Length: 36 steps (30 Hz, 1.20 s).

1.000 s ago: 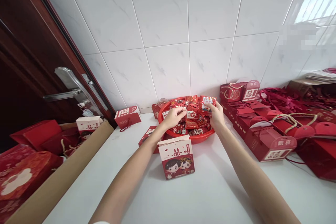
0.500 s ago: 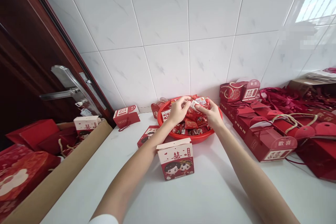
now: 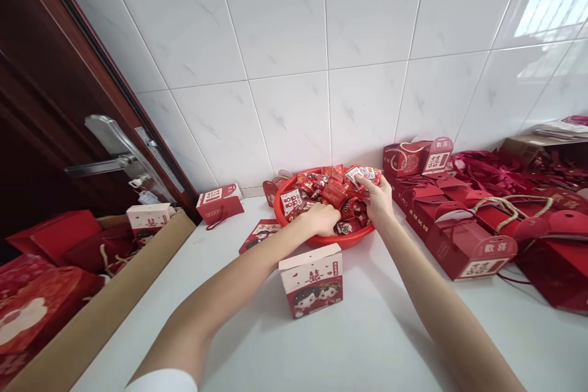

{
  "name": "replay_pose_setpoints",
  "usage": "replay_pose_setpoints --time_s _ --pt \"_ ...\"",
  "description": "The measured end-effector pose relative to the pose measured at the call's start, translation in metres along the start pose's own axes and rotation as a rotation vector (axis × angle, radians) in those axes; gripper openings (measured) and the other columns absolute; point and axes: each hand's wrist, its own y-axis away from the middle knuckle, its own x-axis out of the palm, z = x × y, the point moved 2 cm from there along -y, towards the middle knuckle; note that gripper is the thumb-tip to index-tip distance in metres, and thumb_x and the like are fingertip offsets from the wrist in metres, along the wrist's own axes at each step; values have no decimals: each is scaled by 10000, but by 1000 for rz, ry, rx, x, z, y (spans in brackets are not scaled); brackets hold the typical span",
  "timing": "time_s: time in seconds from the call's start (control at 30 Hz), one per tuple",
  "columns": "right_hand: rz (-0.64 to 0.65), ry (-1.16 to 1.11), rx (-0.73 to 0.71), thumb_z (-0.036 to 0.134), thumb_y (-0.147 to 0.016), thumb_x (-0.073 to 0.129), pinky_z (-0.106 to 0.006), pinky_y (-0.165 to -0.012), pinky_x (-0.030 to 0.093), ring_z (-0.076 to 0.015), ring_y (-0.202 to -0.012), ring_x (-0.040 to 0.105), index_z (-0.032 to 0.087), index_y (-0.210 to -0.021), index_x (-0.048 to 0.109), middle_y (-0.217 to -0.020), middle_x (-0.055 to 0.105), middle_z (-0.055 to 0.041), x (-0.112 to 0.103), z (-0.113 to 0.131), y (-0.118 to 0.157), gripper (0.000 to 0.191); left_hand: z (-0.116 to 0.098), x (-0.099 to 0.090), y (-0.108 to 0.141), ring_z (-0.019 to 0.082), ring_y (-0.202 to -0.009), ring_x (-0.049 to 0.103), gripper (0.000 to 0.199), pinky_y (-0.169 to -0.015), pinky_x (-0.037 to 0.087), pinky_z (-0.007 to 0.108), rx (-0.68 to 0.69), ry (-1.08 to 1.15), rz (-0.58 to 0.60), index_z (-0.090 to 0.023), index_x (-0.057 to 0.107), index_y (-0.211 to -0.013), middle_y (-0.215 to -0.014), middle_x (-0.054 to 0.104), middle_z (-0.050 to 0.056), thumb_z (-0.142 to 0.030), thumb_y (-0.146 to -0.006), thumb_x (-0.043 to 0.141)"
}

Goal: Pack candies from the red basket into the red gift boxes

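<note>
A red plastic basin (image 3: 278,208) full of small wrapped candies (image 3: 334,193) stands against the tiled wall. My left hand (image 3: 323,219) reaches over its near rim, with fingers curled down among the candies; whatever they grip is hidden. At the basin's right side, my right hand (image 3: 379,201) is closed on candy packets (image 3: 366,175), red and white, between thumb and fingers. In front of the basin an upright gift box (image 3: 314,288), red and cream with two cartoon figures, stands below my left forearm.
Flat red box (image 3: 260,235) left of the basin; a small red gift bag (image 3: 220,203) near the door frame. Several red gift boxes with rope handles (image 3: 478,257) line the right side. A cardboard carton (image 3: 151,269) of red boxes sits at left, beside a door handle (image 3: 98,165).
My hands, earlier close together over the basin, have parted. The left has come down into the candies near the front; the right has shifted slightly right, holding packets.
</note>
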Motion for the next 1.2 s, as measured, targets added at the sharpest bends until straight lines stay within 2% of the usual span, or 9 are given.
replay_pose_setpoints --time_s 0.07,0.17,0.3,0.47,0.57,0.67,0.8,1.03,1.2 --pt "-7 -8 -6 252 -501 878 -284 -626 571 -172 -684 683 201 -788 652 -746 735 24 0 0 0 369 -3 4 -5 379 -1012 705 237 -840 538 413 -27 -2 -27 -90 753 -976 -1078 735 243 -156 -766 665" --pt "-9 -17 -17 252 -501 874 -285 -633 570 -166 -671 675 203 -773 645 -721 723 32 0 0 -1 359 0 10 -7 395 -994 703 242 -804 543 419 -29 58 -56 -71 739 -965 -1083 724 261 -163 -747 685" --pt "-13 -14 -35 263 -502 872 -284 -620 562 -164 -654 666 201 -778 649 -710 715 35 0 0 -1 360 15 15 -5 351 -930 707 250 -748 533 368 -6 225 -126 -119 730 -919 -994 749 179 -210 -687 753" --pt "-18 -6 -45 265 -499 883 -284 -638 565 -157 -653 659 209 -776 641 -720 714 46 0 1 -1 372 34 20 -3 215 -775 699 308 -697 525 284 -1 551 -306 -163 708 -984 -820 740 38 -174 -678 738" --pt "-14 0 -41 265 -502 885 -279 -645 565 -155 -663 661 213 -770 644 -725 716 46 0 1 -1 365 45 21 -2 173 -735 693 228 -686 538 268 4 765 -417 -145 700 -970 -827 745 39 -146 -744 682" --pt "-8 9 -33 262 -501 885 -285 -637 568 -165 -672 668 213 -763 649 -725 718 41 0 2 -1 357 55 20 1 168 -743 695 135 -693 547 279 3 936 -503 -137 709 -895 -863 757 64 -195 -774 700" --pt "12 13 -15 254 -490 890 -278 -630 568 -164 -671 673 207 -763 661 -718 722 40 0 3 1 360 64 20 5 175 -772 693 184 -750 548 306 -6 1094 -592 -142 729 -853 -862 761 66 -288 -745 762" --pt "187 35 88 276 -467 939 -312 -672 594 -191 -684 706 185 -776 712 -752 760 -1 8 7 9 394 61 20 13 177 -775 683 293 -767 547 320 -9 1265 -690 -149 739 -839 -844 759 53 -363 -662 833" --pt "354 60 209 300 -456 958 -342 -689 615 -238 -726 739 172 -775 737 -786 779 -41 14 11 15 409 59 15 16 178 -830 683 333 -785 544 307 -49 1338 -852 -157 725 -913 -907 757 52 -412 -712 801"
